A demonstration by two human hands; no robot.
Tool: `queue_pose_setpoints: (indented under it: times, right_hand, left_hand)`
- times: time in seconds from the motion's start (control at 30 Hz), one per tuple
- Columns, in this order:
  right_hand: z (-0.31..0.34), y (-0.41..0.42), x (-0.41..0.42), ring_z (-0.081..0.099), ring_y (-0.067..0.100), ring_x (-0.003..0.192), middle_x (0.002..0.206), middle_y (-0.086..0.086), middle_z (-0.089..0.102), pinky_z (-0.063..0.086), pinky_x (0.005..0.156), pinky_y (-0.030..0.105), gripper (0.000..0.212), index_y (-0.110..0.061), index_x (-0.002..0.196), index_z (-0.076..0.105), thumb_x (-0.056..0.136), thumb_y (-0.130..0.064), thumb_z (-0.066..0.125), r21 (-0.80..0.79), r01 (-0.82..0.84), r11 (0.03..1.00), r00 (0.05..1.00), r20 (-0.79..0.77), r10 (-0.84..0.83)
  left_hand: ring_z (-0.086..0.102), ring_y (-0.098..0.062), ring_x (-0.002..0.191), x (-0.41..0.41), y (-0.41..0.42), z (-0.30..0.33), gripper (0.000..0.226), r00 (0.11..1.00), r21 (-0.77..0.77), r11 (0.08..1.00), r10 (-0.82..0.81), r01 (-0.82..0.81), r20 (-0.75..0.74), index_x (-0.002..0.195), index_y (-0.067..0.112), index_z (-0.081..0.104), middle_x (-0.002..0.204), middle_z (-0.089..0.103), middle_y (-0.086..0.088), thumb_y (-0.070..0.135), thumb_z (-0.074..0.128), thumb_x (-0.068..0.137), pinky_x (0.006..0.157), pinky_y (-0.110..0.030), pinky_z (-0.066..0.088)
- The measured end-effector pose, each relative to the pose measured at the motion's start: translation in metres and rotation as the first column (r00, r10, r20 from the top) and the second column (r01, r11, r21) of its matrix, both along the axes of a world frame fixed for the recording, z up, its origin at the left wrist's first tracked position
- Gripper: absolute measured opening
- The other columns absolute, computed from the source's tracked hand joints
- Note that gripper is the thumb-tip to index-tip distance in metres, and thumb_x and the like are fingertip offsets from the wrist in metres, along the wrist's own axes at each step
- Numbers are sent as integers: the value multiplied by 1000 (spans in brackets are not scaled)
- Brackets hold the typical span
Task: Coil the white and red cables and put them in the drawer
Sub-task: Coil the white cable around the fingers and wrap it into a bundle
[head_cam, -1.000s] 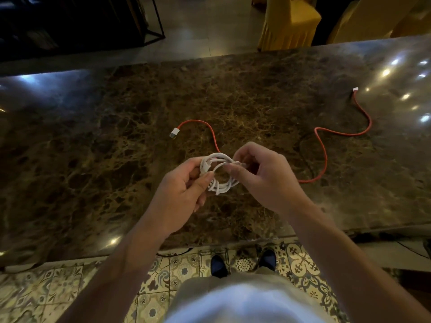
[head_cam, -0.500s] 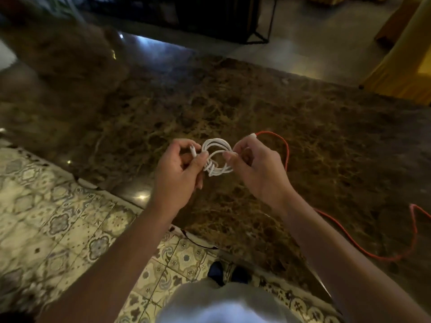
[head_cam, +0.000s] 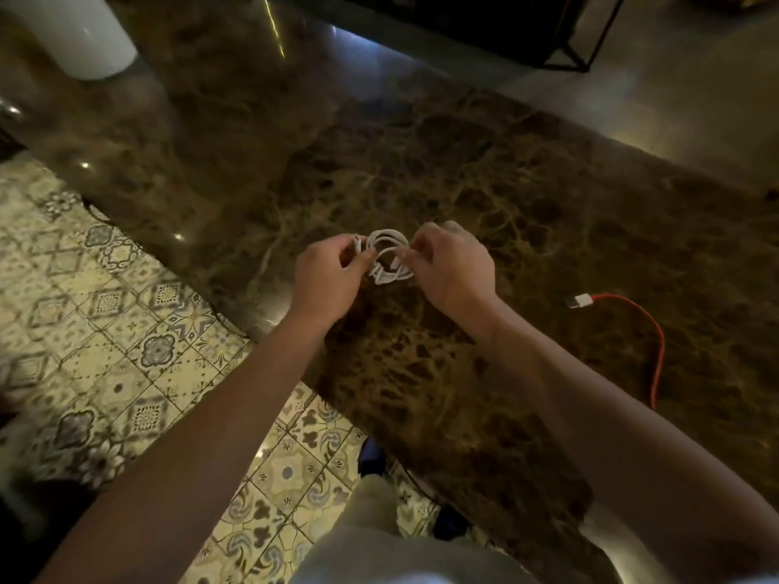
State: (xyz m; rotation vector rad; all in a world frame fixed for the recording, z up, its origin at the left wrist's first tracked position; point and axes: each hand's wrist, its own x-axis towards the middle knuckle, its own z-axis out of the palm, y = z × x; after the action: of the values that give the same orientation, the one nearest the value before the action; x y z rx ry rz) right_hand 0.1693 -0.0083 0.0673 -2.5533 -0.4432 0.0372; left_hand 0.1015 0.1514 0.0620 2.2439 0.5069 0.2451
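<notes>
white cable now fully coiled | left hand and right hand both pinching it | they've turned away, red cable left loose on desk | drawer next, I guess

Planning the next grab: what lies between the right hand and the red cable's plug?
In the head view, only bare marble tabletop lies between the right hand and the red cable plug.

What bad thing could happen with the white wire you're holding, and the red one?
The white cable is only pinched at its sides by the left hand and right hand, with nothing tying its loops, so the coil could spring open if either lets go. The red cable lies uncoiled on the marble table, running toward its near edge, so an arm might snag it and drag it off.
</notes>
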Motion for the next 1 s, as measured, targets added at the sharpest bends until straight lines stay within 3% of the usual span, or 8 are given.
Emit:
queue_pose_setpoints:
  times: [0.1, 0.23, 0.33, 0.5, 0.67, 0.8, 1.0]
  right_hand:
    - [-16, 24, 20, 61, 17, 99, 106, -3, 61, 42, 76, 28, 25, -21, 108, 70, 101, -43, 60, -61, 15, 998, 1000, -3, -15]
    - [-25, 45, 40, 61, 18, 106, 115, 0, 62, 48, 83, 32, 28, -19, 114, 67, 102, -42, 58, -124, 45, 991, 999, 25, -42]
    - [-31, 49, 44, 60, 15, 104, 115, -3, 62, 44, 79, 27, 24, -21, 116, 63, 101, -39, 61, -79, 70, 994, 998, 3, -70]
    - [-34, 41, 49, 56, 8, 92, 106, -10, 58, 39, 75, 24, 23, -23, 114, 65, 100, -41, 62, -31, 47, 998, 997, -56, -48]
    - [-31, 39, 49, 56, 8, 90, 106, -9, 61, 41, 71, 21, 15, -21, 110, 66, 100, -30, 58, 79, 64, 995, 991, -120, -55]
    - [-28, 31, 54, 68, 17, 89, 103, -2, 71, 55, 75, 34, 16, -20, 111, 67, 100, -20, 56, 291, 225, 930, 937, -325, -126]
    - [-22, 23, 57, 69, 14, 82, 99, 2, 73, 55, 65, 27, 17, -17, 109, 68, 104, -24, 53, 407, 356, 841, 880, -448, -156]
  left_hand:
    - [71, -19, 95, 27, 21, -19, 24, 999, 82, 996, -15, 17, -30, 115, 17, 76, 101, 77, 0, 34, 68, 100, 83, -33, 56]
    - [59, -23, 113, 45, 38, -38, 32, 996, 261, 962, -69, 82, -59, 116, 16, 74, 114, 70, -5, 40, 72, 95, 91, -29, 46]
    - [54, -26, 121, 50, 44, -40, 47, 995, 288, 952, -90, 99, -46, 129, 16, 66, 126, 64, -7, 43, 75, 91, 97, -32, 43]
    - [54, -24, 121, 49, 57, -37, 45, 972, 259, 937, -228, 234, -52, 131, 16, 66, 129, 62, -6, 41, 73, 94, 96, -26, 40]
    - [54, -20, 120, 46, 63, -35, 42, 959, 171, 944, -277, 283, -57, 134, 17, 64, 129, 62, -3, 35, 71, 97, 94, -23, 39]
    - [54, -19, 120, 45, 66, -35, 38, 961, 139, 951, -271, 276, -50, 135, 17, 64, 129, 62, -1, 31, 67, 99, 97, -26, 42]
    - [59, -16, 114, 43, 67, -31, 33, 965, 88, 961, -261, 261, -14, 132, 19, 64, 126, 61, 2, 30, 65, 101, 96, -30, 50]
